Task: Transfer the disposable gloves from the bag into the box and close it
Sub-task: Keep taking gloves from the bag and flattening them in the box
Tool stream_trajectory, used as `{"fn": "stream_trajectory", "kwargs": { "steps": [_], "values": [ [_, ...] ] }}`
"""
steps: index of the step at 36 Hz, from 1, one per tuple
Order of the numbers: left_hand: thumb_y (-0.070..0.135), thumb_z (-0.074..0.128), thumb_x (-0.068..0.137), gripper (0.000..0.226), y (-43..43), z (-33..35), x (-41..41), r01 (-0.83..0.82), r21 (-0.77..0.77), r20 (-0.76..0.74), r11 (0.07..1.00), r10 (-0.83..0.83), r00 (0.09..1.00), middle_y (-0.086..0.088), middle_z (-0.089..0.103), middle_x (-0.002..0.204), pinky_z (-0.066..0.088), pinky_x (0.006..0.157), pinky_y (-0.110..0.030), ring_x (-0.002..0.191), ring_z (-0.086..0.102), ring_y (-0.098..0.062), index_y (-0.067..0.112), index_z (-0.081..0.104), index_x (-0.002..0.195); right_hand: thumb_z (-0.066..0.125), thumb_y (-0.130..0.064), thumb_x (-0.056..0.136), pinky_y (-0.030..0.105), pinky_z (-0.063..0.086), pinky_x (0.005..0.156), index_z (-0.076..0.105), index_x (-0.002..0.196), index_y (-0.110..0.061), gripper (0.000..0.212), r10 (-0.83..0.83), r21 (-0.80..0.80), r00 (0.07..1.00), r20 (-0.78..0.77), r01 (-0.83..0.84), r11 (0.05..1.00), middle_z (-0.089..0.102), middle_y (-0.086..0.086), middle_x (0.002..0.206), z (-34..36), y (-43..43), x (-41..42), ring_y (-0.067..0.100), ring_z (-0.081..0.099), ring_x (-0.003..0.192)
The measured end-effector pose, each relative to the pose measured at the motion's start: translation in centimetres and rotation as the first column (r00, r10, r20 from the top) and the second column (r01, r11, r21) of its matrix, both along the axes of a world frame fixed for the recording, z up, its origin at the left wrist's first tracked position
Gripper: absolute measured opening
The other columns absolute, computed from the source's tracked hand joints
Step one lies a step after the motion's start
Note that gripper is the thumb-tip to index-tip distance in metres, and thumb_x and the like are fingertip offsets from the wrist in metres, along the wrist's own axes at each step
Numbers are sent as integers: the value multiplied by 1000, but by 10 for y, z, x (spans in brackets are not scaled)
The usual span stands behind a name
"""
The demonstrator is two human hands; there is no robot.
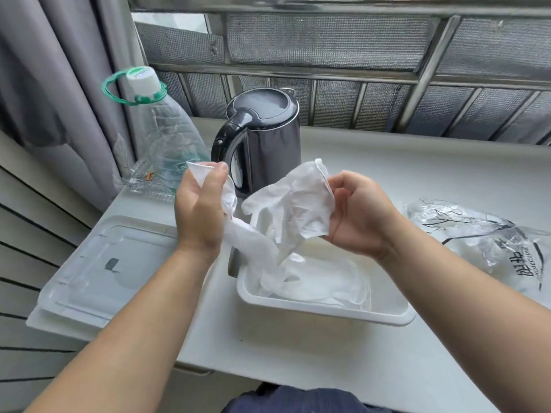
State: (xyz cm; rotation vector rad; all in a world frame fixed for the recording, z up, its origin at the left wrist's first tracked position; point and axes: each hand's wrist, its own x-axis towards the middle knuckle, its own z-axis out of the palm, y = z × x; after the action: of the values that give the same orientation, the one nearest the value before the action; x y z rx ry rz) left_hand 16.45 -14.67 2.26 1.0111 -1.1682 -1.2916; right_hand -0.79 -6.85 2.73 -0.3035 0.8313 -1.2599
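Translucent gloves (286, 204), gripped by curled left hand (199, 213) and right hand (360, 213) above centre-frame box (328, 310): mid-transfer; next move likely lowering them in, then fitting lower-left lid (98, 272).

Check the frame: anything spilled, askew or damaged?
Nothing stands out. Left hand and right hand each hold gloves over the open box; lid lies left of it, crumpled bag right. No spill or damage visible.

Before you the box (298, 305) holds gloves (316, 283); the lid (98, 272) lies left, the bag (483, 239) right, kettle (268, 138) and bottle (167, 138) far behind.
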Motion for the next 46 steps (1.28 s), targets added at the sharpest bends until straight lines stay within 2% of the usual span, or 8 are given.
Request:
{"fn": "stream_trajectory", "kwargs": {
  "steps": [5,10,18,23,26,33,38,46],
  "values": [
    [48,64,62,24,0,-7,-7,86,-146,300,986,-38,953,13,56,63,44,65,-28,62,52,-11,28,58,73,45,-4,86,39,56,63,60,90,-5,16,-57,353,937,-344,186,917,66,13,79,-34,16,-16,25,67,63],
    [30,73,75,15,13,-18,-23,354,-198,642,914,-152,752,8,62,71,40,62,-12,66,53,-4,20,62,78,40,1,93,40,51,63,52,75,-3,22,342,567,636,-691,184,803,54,14,67,-53,37,-24,25,53,55],
    [29,59,90,16,17,-14,-41,446,-11,583,895,-357,730,7,58,71,41,60,-24,63,52,-7,13,61,88,38,-15,90,41,58,70,39,129,-5,40,501,525,169,-849,157,837,55,10,97,-30,41,-16,27,67,55],
    [20,47,88,21,20,-8,-50,552,437,48,710,-631,774,-11,54,80,40,66,-32,72,51,-20,8,61,96,59,-26,89,32,56,63,60,102,-17,16,99,190,614,-783,83,978,59,6,93,-20,41,-5,15,54,66],
    [3,45,90,20,27,-8,-51,656,361,149,662,-736,660,-12,64,88,46,76,-34,81,60,-21,9,64,96,63,-33,86,37,53,73,60,103,-13,27,17,87,829,-559,38,995,58,4,86,-11,39,-5,12,54,61],
    [8,60,83,25,25,-11,-50,652,294,256,699,-715,651,-17,70,99,51,81,-37,86,65,-25,1,60,107,65,-10,84,33,50,73,60,75,-15,12,-33,33,719,-694,78,996,61,-1,72,-9,38,-13,13,57,68],
    [44,55,81,48,26,-16,-46,693,381,300,612,-791,533,-3,71,109,43,96,-39,102,66,-18,13,60,116,52,-2,90,39,52,75,50,72,-10,19,-96,2,879,-468,110,994,56,11,71,1,38,-19,24,58,69],
    [29,63,73,41,39,-23,-44,749,350,337,563,-822,460,9,70,110,46,97,-27,107,63,-6,27,63,114,52,0,90,28,52,51,44,71,-12,24,-138,-14,873,-468,149,989,55,7,61,7,36,-21,17,59,54]
  ]
}}
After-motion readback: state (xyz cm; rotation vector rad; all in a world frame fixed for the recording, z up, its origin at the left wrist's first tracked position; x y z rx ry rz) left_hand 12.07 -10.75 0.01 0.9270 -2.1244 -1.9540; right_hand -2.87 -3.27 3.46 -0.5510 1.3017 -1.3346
